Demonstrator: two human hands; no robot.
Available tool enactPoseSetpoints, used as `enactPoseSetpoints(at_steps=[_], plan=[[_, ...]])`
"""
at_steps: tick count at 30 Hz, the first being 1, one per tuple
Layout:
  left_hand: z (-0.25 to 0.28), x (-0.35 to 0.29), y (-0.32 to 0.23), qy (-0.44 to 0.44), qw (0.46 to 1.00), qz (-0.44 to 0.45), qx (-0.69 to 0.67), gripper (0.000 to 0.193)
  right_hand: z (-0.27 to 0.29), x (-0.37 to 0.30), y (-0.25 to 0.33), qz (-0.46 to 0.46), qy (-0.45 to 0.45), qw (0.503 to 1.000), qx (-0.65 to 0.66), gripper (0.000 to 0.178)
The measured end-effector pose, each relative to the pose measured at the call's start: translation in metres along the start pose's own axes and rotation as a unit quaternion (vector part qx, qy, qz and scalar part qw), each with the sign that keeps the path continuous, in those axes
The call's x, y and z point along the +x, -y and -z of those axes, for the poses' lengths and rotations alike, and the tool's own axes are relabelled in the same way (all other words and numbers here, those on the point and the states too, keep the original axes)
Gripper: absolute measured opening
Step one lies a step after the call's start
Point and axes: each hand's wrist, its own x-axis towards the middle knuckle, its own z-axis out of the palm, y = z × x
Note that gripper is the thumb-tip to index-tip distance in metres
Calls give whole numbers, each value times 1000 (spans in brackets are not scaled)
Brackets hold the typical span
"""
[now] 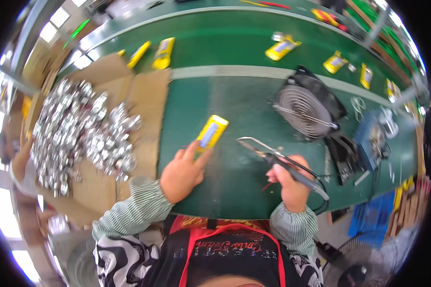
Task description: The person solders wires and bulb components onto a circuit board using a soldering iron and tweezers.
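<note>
My left hand [183, 175] grips the near end of a small flat yellow case [212, 133] between index finger and thumb. That piece has a pale label strip and lies slanted on the green bench mat [187, 103]. In my right hand [294, 184] is a soldering iron [292, 171] with a dark handle, its fingers wrapped round the grip. A thin bent metal tube runs along the iron, and its tip [240, 139] points left, apart from the yellow case.
An open cardboard box [148, 119] on the left holds a heap of shiny silver parts [76, 129]. A black fan with a round grille [304, 110] stands at right, near a blue soldering station [371, 138]. More yellow cases [164, 53] lie on the green conveyor belt [215, 38] beyond.
</note>
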Motion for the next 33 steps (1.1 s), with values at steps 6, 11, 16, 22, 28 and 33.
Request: enactPoseSetpoints(at_steps=[6, 11, 16, 22, 28, 33], plan=[[9, -33, 27, -131, 985, -51, -105, 49, -11, -7, -5, 13, 35, 999, -30, 17], [30, -43, 109, -183, 959, 172, 132, 18, -20, -15, -3, 6, 35, 999, -38, 17], [7, -37, 151, -135, 962, 158, 179, 9, -28, -18, 0, -6, 52, 998, -36, 17], [9, -33, 159, -182, 967, 165, 62, 12, -27, -19, 1, -16, 52, 998, -39, 18], [33, -31, 127, -239, 930, 194, -202, 12, -38, -18, 0, -11, 68, 996, -50, 17], [23, -37, 89, -195, 938, 126, -257, 12, -43, -16, -2, -29, 117, 992, -34, 18]])
